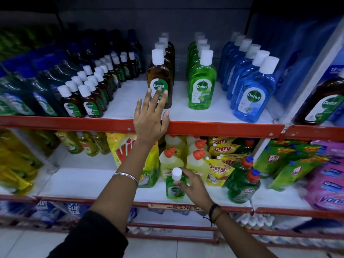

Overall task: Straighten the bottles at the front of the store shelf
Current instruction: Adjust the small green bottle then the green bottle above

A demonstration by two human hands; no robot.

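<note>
Right hand (193,185): mine, low and nearest, fingers closed around a small green bottle (175,187) with a white cap, held in front of the lower shelf. Left hand (151,116): mine, open, fingers spread, fingertips touching the label of the front brown Dettol bottle (159,79). Brown bottle: upright on the upper shelf (223,127), heading its row, beside green Dettol bottles (202,81) and blue Dettol bottles (255,94).

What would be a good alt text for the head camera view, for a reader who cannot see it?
A person's left hand reaches up to the front brown Dettol bottle on a red-edged store shelf, its fingers spread on the label, while the right hand holds a small green bottle lower down. Rows of green bottles and blue bottles stand to the right.
</note>
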